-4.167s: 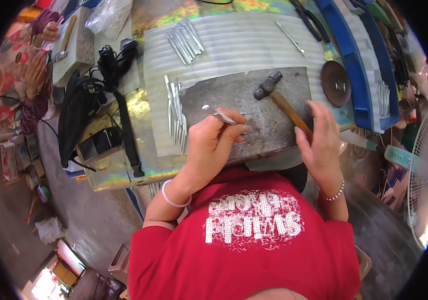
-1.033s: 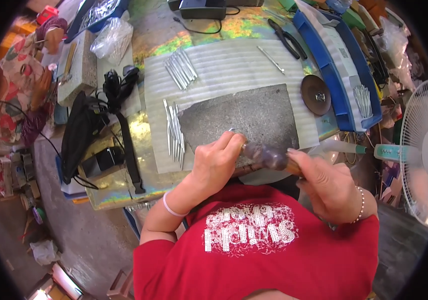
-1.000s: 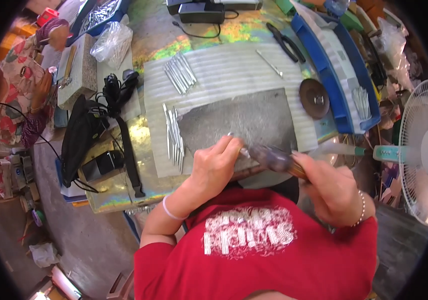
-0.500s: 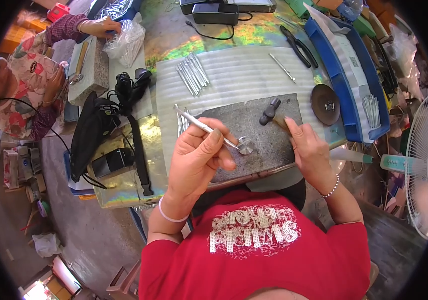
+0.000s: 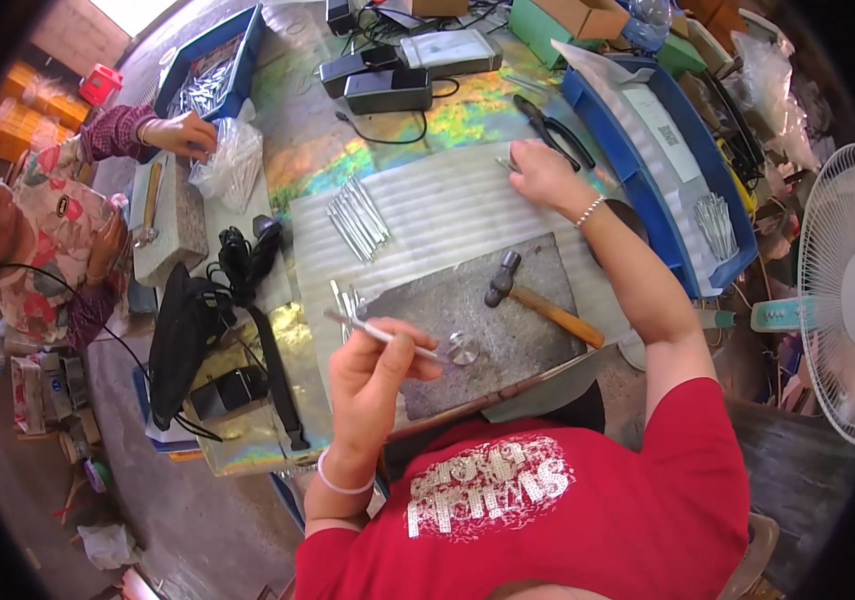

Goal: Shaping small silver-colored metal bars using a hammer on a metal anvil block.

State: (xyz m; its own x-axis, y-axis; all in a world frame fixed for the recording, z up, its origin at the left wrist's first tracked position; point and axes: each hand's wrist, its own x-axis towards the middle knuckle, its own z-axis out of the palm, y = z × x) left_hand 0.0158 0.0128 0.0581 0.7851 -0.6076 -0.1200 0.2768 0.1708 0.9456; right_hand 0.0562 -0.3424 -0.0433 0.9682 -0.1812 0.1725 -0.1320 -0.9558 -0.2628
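Observation:
My left hand (image 5: pixel 373 375) grips a thin metal rod (image 5: pixel 388 335), slanted over a grey slab (image 5: pixel 418 305). The rod's lower end is close to a small shiny round metal piece (image 5: pixel 464 348) on the slab. A hammer (image 5: pixel 556 317) with a wooden handle lies on the slab's right part, untouched. My right hand (image 5: pixel 551 180) reaches out over the white foam sheet (image 5: pixel 438 190), its fingers closed around another metal rod (image 5: pixel 503 163), mostly hidden under them. Left of it lies a row of metal rods (image 5: pixel 358 220); a few more rods (image 5: pixel 346 298) lie beside the slab's left edge.
Black-handled pliers (image 5: pixel 555 132) lie beyond my right hand. A dark round dish (image 5: pixel 624 222) is partly behind my forearm. Blue tray (image 5: pixel 648 180) and white fan (image 5: pixel 818 290) stand right. Black bag (image 5: pixel 188 325) lies left; a co-worker's hand (image 5: pixel 183 135) touches a plastic bag (image 5: pixel 233 165).
My right hand has let go of the hammer handle and moved forward to the lone rod on the foam. My left hand still holds its rod. The view has shifted.

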